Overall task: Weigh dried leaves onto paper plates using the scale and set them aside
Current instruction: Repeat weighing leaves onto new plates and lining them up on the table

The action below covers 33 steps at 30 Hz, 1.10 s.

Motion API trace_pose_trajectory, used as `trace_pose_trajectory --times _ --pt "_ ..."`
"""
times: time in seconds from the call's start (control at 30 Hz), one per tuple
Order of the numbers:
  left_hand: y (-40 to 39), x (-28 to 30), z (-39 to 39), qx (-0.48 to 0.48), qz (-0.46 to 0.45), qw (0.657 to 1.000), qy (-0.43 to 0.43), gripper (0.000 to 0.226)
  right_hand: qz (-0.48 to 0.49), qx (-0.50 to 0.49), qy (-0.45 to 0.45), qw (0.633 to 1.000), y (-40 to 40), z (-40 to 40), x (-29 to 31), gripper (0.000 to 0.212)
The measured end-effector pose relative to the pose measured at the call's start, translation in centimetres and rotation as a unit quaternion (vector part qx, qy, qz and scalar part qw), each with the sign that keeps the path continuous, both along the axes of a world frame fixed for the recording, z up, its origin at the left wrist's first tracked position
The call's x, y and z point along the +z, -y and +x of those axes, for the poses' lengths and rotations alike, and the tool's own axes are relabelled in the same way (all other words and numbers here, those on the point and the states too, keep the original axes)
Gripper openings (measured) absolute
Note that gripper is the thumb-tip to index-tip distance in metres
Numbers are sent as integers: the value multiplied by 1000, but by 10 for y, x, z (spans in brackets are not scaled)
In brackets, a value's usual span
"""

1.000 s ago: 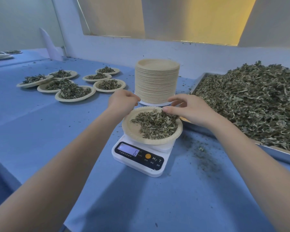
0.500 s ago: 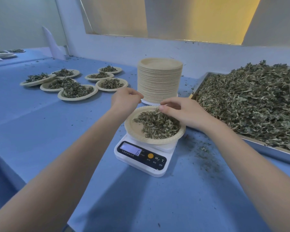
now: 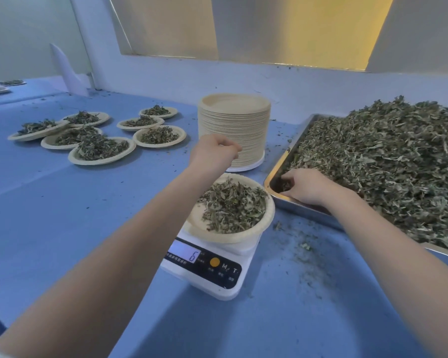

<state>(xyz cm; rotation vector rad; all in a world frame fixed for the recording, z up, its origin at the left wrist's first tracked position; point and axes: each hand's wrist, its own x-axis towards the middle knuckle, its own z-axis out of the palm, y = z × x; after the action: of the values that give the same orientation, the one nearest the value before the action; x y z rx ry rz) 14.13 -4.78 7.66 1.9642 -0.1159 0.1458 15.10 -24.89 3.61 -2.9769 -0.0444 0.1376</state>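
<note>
A white digital scale (image 3: 207,270) stands on the blue table, and its display reads 6. On it sits a paper plate (image 3: 195,226) holding a heap of dried leaves (image 3: 233,205). My left hand (image 3: 214,153) hovers above the plate's far-left rim with curled fingers, and I see nothing in it. My right hand (image 3: 308,188) is down in the near-left corner of the metal tray (image 3: 304,206), its fingertips curled into loose leaves. The tray carries a big pile of dried leaves (image 3: 388,164).
A tall stack of paper plates (image 3: 234,122) stands just behind the scale. Several filled plates (image 3: 101,151) lie at the far left. Leaf crumbs (image 3: 305,244) are scattered right of the scale. A pale wall closes the back of the table.
My right hand left the plate on the scale and went right into the tray's corner. My left hand rose from the plate's rim toward the stack. The display still reads 6.
</note>
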Motion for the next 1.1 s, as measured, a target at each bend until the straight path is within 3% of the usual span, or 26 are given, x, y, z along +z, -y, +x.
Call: trace_pose_trajectory --times 0.13,0.37,0.53,0.7,0.83,0.93,1.1 --pt "16 -1 9 -16 -6 1000 -8 27 -27 1 -13 1000 4 12 -1 31" --pt "28 -7 14 -29 -3 999 -20 27 27 -2 38 999 10 13 -7 30" --pt "25 -2 13 -25 -7 999 -23 22 61 -30 39 997 10 12 -7 59" --pt "12 1 11 -16 -20 999 -27 22 32 -14 49 998 4 10 -5 31" --pt "2 0 6 -9 -26 999 -27 20 198 -32 83 976 9 -6 2 8" --pt "-6 0 1 -9 -30 999 -24 20 300 -32 162 940 7 -24 23 10" --pt "-21 -4 -6 14 -46 999 -24 20 434 121 109 886 -38 -56 49 15"
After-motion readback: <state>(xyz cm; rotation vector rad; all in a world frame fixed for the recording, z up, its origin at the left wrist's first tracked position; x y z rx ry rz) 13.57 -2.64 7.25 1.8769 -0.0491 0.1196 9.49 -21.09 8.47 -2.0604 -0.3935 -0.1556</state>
